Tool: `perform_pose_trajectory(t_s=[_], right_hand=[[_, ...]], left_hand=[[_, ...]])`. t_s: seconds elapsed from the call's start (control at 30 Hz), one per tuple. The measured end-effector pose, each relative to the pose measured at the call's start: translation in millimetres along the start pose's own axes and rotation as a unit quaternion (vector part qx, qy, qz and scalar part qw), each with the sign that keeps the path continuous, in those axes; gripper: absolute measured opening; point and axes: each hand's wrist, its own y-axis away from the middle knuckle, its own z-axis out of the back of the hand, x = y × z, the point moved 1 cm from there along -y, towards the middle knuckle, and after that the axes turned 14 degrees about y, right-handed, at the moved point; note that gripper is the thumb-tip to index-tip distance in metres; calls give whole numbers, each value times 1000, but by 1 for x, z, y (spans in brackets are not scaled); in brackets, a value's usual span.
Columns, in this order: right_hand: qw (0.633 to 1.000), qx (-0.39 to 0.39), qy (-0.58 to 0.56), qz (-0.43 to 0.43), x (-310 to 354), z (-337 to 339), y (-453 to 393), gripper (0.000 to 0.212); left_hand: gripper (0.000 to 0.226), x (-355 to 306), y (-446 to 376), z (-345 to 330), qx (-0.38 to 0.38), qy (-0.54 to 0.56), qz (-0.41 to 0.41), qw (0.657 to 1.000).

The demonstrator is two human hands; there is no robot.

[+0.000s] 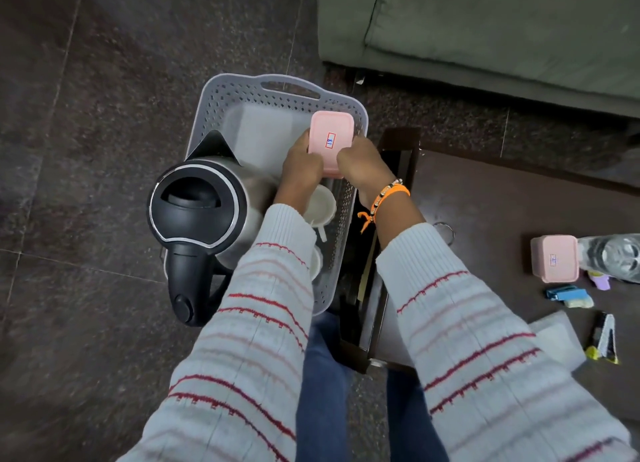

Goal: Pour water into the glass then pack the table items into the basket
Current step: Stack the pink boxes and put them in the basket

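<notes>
Hands (332, 170) grip pink box (330, 139) (underside hidden) above basket (221, 105).

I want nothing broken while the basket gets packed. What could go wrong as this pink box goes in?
1. The pink box, held by the left hand and right hand, sits right above the white cups; dropped, it might chip them.
2. The kettle fills much of the basket, so the remaining table items, like the second pink box, may get crammed.
</notes>
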Motion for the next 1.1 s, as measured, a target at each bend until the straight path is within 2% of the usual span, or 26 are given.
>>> perform_pose_trajectory(t_s=[0.1,0.2,0.3,0.43,0.63,0.83,1.0,1.1], right_hand=[[999,8,-33,-1,-8,5,4,37],[996,-6,-85,-13,-26,17,21,30],[981,-3,-193,-17,-53,33,48,31],[948,16,-318,-9,-98,60,84,33],[934,-34,-348,-70,-207,104,130,28],[909,-75,-377,-159,-340,147,153,28],[890,-112,-402,-183,-419,171,144,20],[901,-124,-366,-198,-453,180,132,20]], left_hand=[[47,-5,6,-2,-52,-41,-9,998],[46,-10,36,-6,-116,-60,-122,984],[35,-1,77,-20,-109,-3,-162,981],[25,27,122,-56,-48,43,-103,993],[26,94,170,-129,66,-10,-10,998],[22,153,200,-229,135,-63,57,987],[31,187,191,-295,132,-14,208,969],[35,203,180,-315,101,0,264,959]])
